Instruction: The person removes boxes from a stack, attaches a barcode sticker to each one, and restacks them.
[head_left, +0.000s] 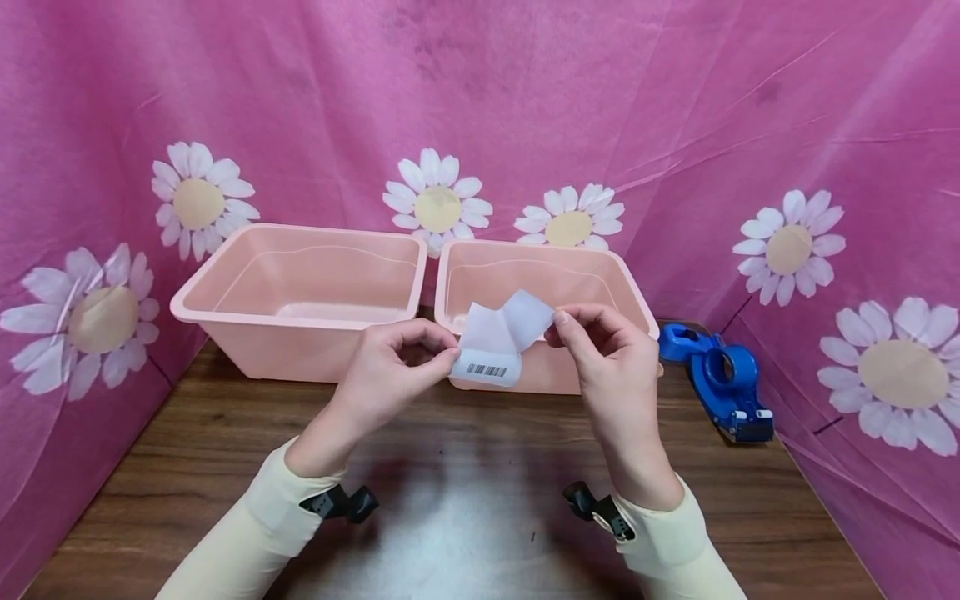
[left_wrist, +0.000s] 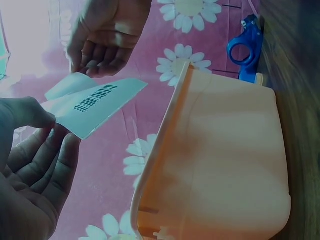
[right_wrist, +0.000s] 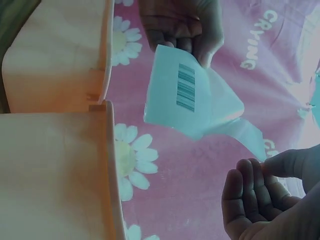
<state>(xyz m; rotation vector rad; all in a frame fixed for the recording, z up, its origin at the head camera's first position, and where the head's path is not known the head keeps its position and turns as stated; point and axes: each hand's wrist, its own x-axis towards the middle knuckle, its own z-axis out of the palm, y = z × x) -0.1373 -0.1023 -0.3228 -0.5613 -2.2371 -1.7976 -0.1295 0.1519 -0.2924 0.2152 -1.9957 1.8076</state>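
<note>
A white barcode label (head_left: 487, 367) is stretched between my two hands above the table, bent, with a second flap (head_left: 527, 317) rising on its right. My left hand (head_left: 393, 362) pinches the label's left edge between thumb and fingers; the left wrist view shows the printed bars (left_wrist: 95, 98) facing up. With thumb and forefinger my right hand (head_left: 611, 367) pinches the outer corner of the flap. In the right wrist view this flap runs as a thin strip (right_wrist: 245, 135) from the label to my right fingertips. Whether flap and label are separate layers I cannot tell.
Behind the hands, two pink bins stand side by side, a left bin (head_left: 262, 346) and a right bin (head_left: 547, 379). A blue tape dispenser (head_left: 723, 375) lies right of them on the wooden table (head_left: 465, 500). Pink flowered cloth (head_left: 480, 83) hangs around the table.
</note>
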